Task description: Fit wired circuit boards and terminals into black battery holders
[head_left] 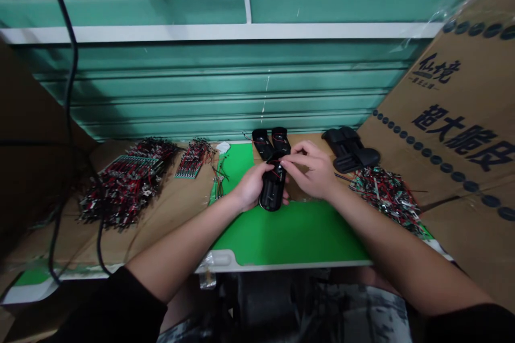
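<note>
Left hand clenched around a black plastic housing, which sits on a green cutting mat near the middle of the bench, its far end joining two open black shells. Right hand is over the housing, thumb and fingers closed to a pinch at a thin red wire; too small to tell if the wire is actually held. Wires look threaded across the housing, so a hard tug could strain or snap a solder joint, and a loose left grip could let the housing roll on the mat. Far right, black moulded parts and a heap of wired circuit boards lie near the right hand, and stray leads could snag. Larger wired board pile sits left. Cardboard sheet at right has printed Chinese text, readable as 仙境 and 超大脆皮; no other brand or label readable.
</note>
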`<control>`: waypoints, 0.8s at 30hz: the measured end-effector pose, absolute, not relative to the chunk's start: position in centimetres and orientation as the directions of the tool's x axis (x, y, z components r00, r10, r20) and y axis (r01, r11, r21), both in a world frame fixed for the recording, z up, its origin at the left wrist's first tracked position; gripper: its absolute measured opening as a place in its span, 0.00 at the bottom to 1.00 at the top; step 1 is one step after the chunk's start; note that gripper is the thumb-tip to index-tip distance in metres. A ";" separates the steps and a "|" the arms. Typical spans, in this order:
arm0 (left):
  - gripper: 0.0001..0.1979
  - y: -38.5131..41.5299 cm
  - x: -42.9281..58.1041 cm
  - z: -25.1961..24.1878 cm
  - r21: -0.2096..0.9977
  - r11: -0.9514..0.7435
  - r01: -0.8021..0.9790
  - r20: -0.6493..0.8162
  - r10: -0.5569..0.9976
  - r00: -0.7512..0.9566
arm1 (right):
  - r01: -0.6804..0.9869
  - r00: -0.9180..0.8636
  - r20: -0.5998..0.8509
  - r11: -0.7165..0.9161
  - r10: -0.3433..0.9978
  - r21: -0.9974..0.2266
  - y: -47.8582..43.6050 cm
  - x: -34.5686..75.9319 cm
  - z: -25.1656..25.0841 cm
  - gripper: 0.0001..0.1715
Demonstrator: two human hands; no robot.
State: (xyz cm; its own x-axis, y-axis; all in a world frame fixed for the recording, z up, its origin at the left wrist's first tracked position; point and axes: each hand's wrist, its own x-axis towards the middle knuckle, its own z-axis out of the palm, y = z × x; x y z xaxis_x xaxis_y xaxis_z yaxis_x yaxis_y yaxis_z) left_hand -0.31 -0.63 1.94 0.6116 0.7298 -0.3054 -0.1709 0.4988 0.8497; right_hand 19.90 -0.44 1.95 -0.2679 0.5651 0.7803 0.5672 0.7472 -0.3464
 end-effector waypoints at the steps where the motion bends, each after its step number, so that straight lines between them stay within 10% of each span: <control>1: 0.20 -0.6 -0.2 1.9 0.863 0.472 -0.181 -0.297 0.763 0.574 | 0.571 -0.286 0.765 0.744 0.577 -0.348 -0.5 19.9 2.0 0.13; 19: 0.10 -0.1 0.4 1.1 0.937 0.232 -0.261 -0.164 0.952 0.258 | 0.573 -0.300 0.679 0.695 0.670 -0.434 -0.9 19.6 1.5 0.11; 24: 0.07 0.4 0.2 0.7 0.974 0.092 -0.207 -0.070 0.991 0.114 | 0.563 -0.416 0.560 0.686 0.717 -0.461 -1.3 19.7 1.0 0.26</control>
State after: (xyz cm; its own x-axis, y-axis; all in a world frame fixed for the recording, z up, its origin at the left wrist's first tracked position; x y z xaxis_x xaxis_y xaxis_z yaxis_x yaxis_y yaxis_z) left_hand 0.24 0.36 0.67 0.1136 0.9911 -0.0697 -0.2065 0.0921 0.9741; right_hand 19.67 -1.32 1.00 -0.4155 0.7168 0.5599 0.5629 0.6862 -0.4607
